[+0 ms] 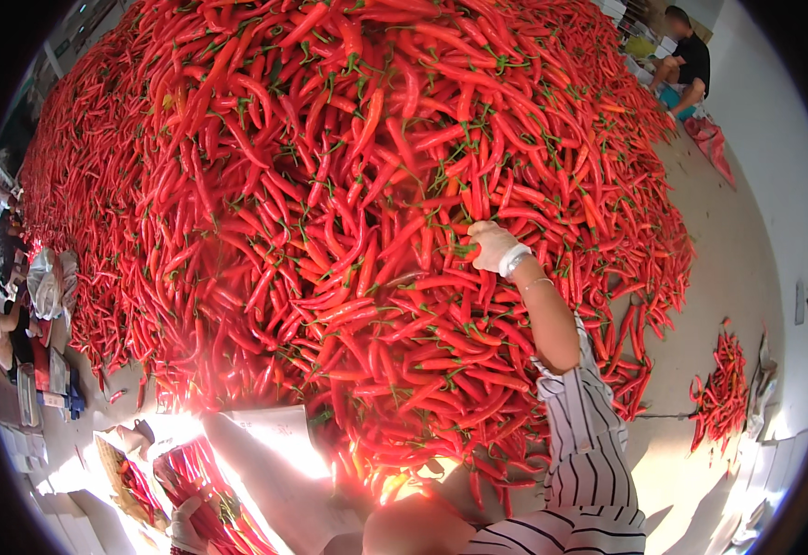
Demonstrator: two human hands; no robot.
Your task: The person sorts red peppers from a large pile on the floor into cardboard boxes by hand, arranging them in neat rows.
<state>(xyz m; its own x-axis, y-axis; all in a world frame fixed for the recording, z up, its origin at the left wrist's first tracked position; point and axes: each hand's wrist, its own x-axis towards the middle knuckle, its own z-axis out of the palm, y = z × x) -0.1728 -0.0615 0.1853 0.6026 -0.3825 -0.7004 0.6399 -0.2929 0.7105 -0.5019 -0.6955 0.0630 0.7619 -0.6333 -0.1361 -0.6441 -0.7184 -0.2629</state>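
A huge heap of red chili peppers point(348, 208) with green stems fills the middle of the view. On its near right slope is my right hand point(495, 248), in a white glove, its fingers curled around a chili pepper point(474, 252) whose green stem pokes out on the left. My left hand point(186, 525), gloved too, is low at the left, against chili peppers point(227, 510) lying in an open carton by my leg. Strong glare and the picture's lower rim partly hide its fingers, so its grip is unclear.
A white carton flap point(272, 444) with writing stands between the heap and my knee point(414, 524). A small pile of chili peppers point(719, 392) lies on the floor at right. One person point(685, 62) sits at the far right; others point(5, 322) are at the left, near a plastic bag point(50, 284).
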